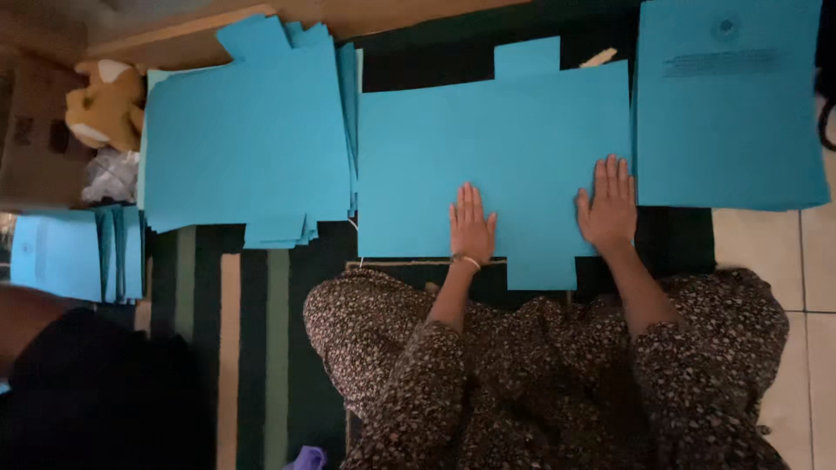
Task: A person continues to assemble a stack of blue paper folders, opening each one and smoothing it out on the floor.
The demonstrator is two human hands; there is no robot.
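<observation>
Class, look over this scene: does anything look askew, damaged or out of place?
The left stack of blue sheets is untidy: edges fan out unevenly at top and bottom. A plush toy sits oddly beside it. The sheet under the left hand and right hand lies flat and undamaged.

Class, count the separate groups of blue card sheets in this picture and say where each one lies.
4. A single blue sheet lies under both hands; a stack to its left; folded sheets at far left; printed sheets at upper right. Sheets within stacks cannot be counted.

Dim, soft, perhaps slightly blurred
</observation>
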